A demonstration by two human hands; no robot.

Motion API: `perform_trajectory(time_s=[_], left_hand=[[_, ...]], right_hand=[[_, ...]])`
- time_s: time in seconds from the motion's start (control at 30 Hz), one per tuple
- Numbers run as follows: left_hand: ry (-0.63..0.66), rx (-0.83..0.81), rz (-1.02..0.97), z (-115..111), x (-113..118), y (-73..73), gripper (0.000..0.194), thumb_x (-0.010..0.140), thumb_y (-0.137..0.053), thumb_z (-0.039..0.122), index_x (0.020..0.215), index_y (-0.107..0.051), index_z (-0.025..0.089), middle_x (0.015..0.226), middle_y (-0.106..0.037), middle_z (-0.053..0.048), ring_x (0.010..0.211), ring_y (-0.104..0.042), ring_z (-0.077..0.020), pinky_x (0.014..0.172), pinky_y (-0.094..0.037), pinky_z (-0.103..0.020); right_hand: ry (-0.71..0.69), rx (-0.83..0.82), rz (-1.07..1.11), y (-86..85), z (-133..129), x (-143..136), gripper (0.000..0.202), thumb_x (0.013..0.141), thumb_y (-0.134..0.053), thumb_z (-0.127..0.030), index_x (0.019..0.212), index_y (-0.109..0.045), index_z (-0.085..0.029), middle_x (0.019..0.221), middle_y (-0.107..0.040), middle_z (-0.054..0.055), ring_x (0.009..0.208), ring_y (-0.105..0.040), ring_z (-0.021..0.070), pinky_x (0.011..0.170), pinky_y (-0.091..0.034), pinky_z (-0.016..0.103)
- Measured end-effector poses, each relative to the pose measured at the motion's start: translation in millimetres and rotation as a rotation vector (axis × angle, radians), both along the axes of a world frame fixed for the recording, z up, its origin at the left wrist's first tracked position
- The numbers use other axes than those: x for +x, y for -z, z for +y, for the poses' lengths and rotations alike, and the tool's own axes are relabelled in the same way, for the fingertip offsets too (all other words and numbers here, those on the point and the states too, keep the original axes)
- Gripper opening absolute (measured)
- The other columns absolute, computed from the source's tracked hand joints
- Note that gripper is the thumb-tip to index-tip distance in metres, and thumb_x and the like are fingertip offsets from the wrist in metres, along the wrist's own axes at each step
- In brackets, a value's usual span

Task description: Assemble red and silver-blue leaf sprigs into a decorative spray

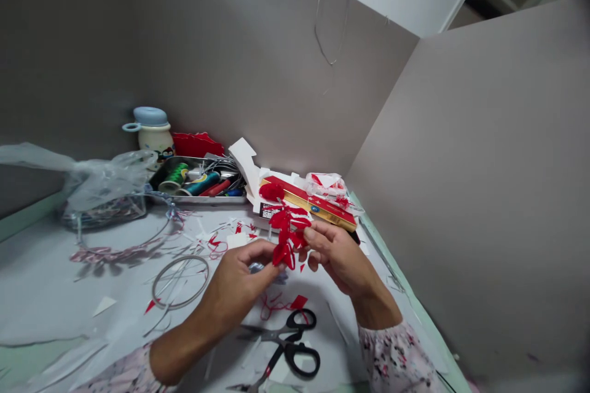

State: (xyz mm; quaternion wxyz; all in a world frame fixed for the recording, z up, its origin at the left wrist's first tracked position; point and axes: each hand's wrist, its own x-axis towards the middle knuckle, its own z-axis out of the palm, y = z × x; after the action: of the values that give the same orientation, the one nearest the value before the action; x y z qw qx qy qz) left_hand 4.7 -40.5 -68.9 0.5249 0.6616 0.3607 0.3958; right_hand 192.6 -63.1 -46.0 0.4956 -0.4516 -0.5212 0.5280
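Note:
A red leafy ornament (286, 221), made of several small petal-like pieces, is held up between my two hands over the work surface. My left hand (246, 276) pinches its lower end between thumb and fingers. On the other side, the thumb and fingers of my right hand (334, 252) close on a right-hand petal. Below the hands lie black-handled scissors (299, 344), partly over a second metal tool with a pointed tip (244, 387). Red thread (271, 307) and a red scrap (299, 302) sit just above the scissors.
At left are a wire coil (203, 285), a beaded hoop (115, 253) and a knotted plastic bag (99, 184). Behind stand a metal tray (216, 200) with thread spools, a blue-lidded jar (151, 129) and a red-gold box (332, 212). Grey partitions (498, 184) enclose the table.

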Motion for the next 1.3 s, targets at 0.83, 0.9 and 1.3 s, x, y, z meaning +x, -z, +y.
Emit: perform_trajectory(time_s=[0.83,0.9,1.3], left_hand=[[0.247,-0.033,-0.025,5,0,0.5,0.022,0.08,-0.067,0.032,0.099,-0.065,0.02,0.097,-0.07,-0.004,0.092,-0.064,-0.0213,0.083,-0.048,-0.033],[0.218,-0.12,-0.06,7,0,3.9,0.021,0.083,-0.064,0.038,0.088,-0.064,0.018,0.086,-0.068,-0.003,0.08,-0.064,-0.0194,0.073,-0.048,-0.031],[0.059,-0.24,-0.08,11,0,-0.7,0.025,0.073,-0.069,0.041,0.075,-0.061,0.017,0.072,-0.064,0.001,0.068,-0.056,-0.0157,0.067,-0.042,-0.028]], right_hand=[[0.003,-0.086,0.136,16.6,10,-6,0.015,0.071,-0.075,-0.025,0.078,-0.064,-0.017,0.069,-0.057,-0.002,0.057,-0.041,0.01,0.055,-0.028,0.027],[-0.012,-0.07,0.113,16.8,9,-6,0.014,0.072,-0.074,-0.025,0.079,-0.065,-0.017,0.07,-0.059,-0.001,0.058,-0.042,0.01,0.055,-0.029,0.027],[-0.124,-0.09,-0.081,2.8,0,-7,0.032,0.071,-0.075,-0.014,0.101,-0.065,-0.021,0.087,-0.067,-0.001,0.074,-0.058,0.0132,0.067,-0.044,0.028]])
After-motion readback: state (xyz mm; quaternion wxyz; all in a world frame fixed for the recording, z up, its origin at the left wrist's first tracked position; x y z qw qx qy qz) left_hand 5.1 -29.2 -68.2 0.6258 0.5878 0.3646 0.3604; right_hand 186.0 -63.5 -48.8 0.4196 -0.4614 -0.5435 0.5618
